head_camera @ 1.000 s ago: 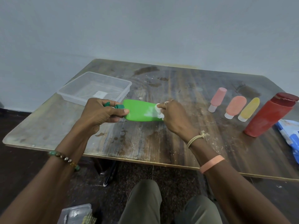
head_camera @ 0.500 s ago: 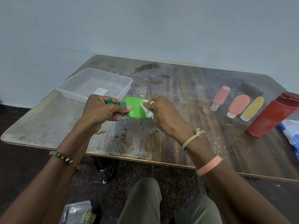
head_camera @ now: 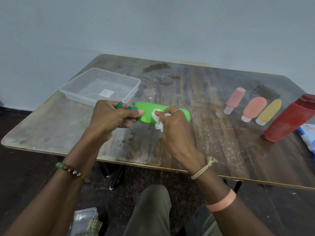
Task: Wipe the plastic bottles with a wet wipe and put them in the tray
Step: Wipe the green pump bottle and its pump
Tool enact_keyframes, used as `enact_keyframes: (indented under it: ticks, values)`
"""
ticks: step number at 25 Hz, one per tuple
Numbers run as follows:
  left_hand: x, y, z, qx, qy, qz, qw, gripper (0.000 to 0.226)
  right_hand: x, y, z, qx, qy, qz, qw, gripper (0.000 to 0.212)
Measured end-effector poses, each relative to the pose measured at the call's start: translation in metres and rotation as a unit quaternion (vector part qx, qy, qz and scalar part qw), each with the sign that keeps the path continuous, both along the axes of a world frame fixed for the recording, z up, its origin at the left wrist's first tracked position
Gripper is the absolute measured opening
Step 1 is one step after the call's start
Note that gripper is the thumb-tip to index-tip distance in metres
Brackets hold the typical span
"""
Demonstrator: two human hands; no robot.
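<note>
A bright green plastic bottle lies sideways above the table's middle, held between both hands. My left hand grips its dark green cap end. My right hand pinches a crumpled white wet wipe against the bottle's body and covers part of its right half. A clear plastic tray stands behind my left hand with nothing but a small label showing in it. At the right lie a pink bottle, an orange bottle and a yellow bottle, beside a large red bottle.
The worn wooden table has its front edge just below my wrists. A blue and white packet sticks in at the right edge. On the floor by my knees sits a small clear box.
My right hand with the wipe slid left along the green bottle, then back right, so more of the bottle shows again. My left hand kept its grip on the cap end.
</note>
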State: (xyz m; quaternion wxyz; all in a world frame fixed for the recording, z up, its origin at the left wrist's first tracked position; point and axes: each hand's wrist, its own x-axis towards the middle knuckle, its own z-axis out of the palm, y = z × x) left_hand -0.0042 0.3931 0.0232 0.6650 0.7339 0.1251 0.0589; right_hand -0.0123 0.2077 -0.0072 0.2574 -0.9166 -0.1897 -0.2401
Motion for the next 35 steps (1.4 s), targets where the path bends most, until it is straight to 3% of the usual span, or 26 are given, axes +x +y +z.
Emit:
enact_keyframes:
  ticks: [3, 6, 9, 13, 16, 20, 23, 29, 35]
  values:
    - [-0.004, -0.006, -0.002, 0.001, -0.009, 0.005, 1.000, 0.029, 0.001, 0.011, -0.009, -0.056, -0.079, -0.024, 0.995, 0.036]
    - [-0.006, -0.002, -0.007, -0.009, 0.000, 0.005, 1.000, 0.029, -0.002, 0.010, -0.016, -0.045, -0.075, -0.071, 0.994, 0.036]
    - [-0.004, 0.000, -0.011, -0.010, 0.008, 0.004, 1.000, 0.027, -0.004, 0.007, -0.022, -0.106, -0.099, -0.067, 0.987, 0.038]
    - [-0.003, 0.000, -0.016, -0.044, 0.024, 0.018, 0.999, 0.027, 0.008, -0.007, -0.030, -0.023, -0.032, -0.092, 0.995, 0.025]
    - [-0.001, 0.001, -0.020, -0.065, 0.037, 0.026, 0.997, 0.033, 0.004, -0.008, -0.033, -0.059, -0.022, -0.043, 0.997, 0.033]
    - [-0.001, 0.002, -0.025, -0.088, 0.045, 0.029, 0.995, 0.035, 0.010, -0.022, -0.026, -0.048, 0.042, -0.091, 0.994, 0.043]
    - [0.001, 0.004, -0.021, -0.090, 0.050, 0.024, 0.994, 0.034, 0.017, -0.031, -0.030, -0.045, 0.028, -0.064, 0.997, 0.028]
    - [0.000, 0.007, -0.022, -0.091, 0.061, 0.019, 0.994, 0.034, 0.056, -0.080, -0.026, -0.042, 0.046, -0.201, 0.978, 0.024]
    - [0.001, 0.008, -0.019, -0.067, 0.052, 0.005, 0.996, 0.035, 0.054, -0.051, -0.017, -0.090, 0.081, -0.125, 0.985, 0.031]
